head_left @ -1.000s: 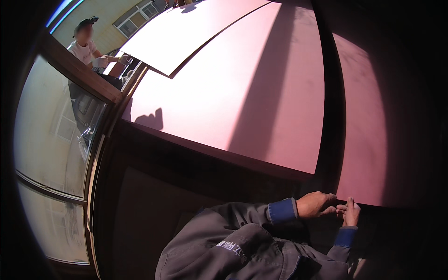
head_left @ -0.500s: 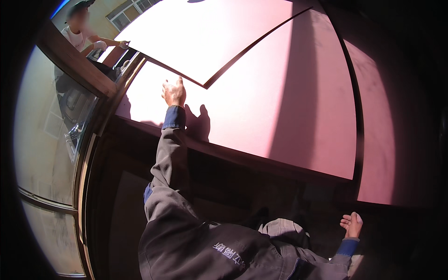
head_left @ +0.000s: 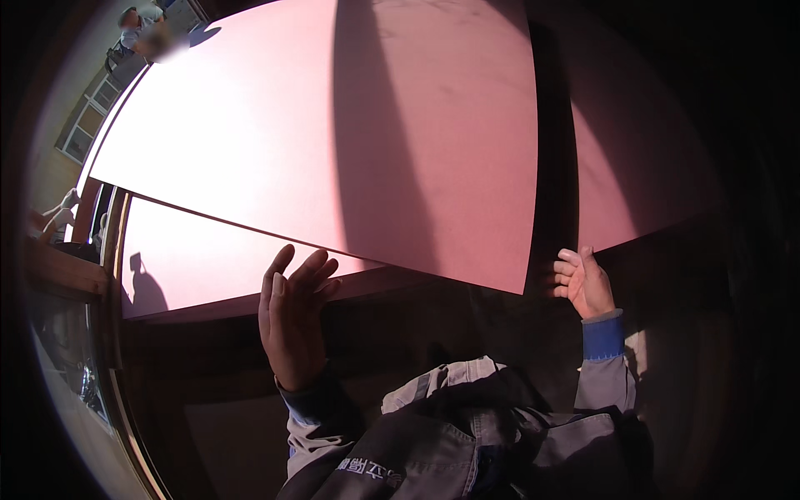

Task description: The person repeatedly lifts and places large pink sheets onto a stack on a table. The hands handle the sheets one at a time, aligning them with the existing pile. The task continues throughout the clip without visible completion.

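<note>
Hands (head_left: 296,323) near pink panel (head_left: 433,158), cropped at top.

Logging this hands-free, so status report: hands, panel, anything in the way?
Left hand open by near edge of upper pink panel, contact unclear. Right hand open beside its near right corner. Panel overlaps lower pink panel. No obstruction visible.

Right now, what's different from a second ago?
The large, flat pink upper sheet slid nearer, covering more of the flat pink lower sheet. The bare left hand and bare right hand went from close together to wide apart, near the upper sheet; no clear grip shows. The flat pink right-hand sheet stays beyond the dark gap.
</note>
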The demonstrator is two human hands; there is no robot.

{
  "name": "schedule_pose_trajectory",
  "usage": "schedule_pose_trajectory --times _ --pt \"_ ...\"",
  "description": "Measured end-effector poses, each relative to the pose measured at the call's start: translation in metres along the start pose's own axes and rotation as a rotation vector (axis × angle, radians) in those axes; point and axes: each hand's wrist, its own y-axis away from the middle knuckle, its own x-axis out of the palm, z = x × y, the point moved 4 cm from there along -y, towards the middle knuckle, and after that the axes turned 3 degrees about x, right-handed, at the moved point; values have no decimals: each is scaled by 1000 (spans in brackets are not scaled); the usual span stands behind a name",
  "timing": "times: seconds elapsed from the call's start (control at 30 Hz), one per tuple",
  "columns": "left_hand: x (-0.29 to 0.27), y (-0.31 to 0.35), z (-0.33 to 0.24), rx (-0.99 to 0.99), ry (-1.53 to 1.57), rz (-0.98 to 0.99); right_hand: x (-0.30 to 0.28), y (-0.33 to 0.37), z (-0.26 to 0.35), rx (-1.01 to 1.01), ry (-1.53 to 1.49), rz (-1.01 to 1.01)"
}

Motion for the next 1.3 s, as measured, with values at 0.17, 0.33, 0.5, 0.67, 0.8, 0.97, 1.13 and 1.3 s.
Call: schedule_pose_trajectory --times 0.17,0.33,0.5,0.67,0.8,0.97,1.13,1.3 --pt "5 54 43 -151 -361 134 -34 29 -1 -187 -40 -229" --pt "-8 59 94 -167 9 -15 -111 127 -16 -306 32 -232" --pt "3 68 132 -2 390 -265 -201 209 -80 -282 94 -264" --pt "63 164 153 219 161 -253 -308 314 -168 -413 -282 -480" --pt "67 243 156 54 90 -242 -336 416 -227 -83 -13 -834" --pt "10 265 149 -34 -17 -143 -252 447 -301 -196 -144 -948" --pt "-48 225 135 5 90 -135 -146 432 -348 -298 -249 -874" --pt "-87 150 139 97 86 -27 -46 401 -366 -367 -303 -718"
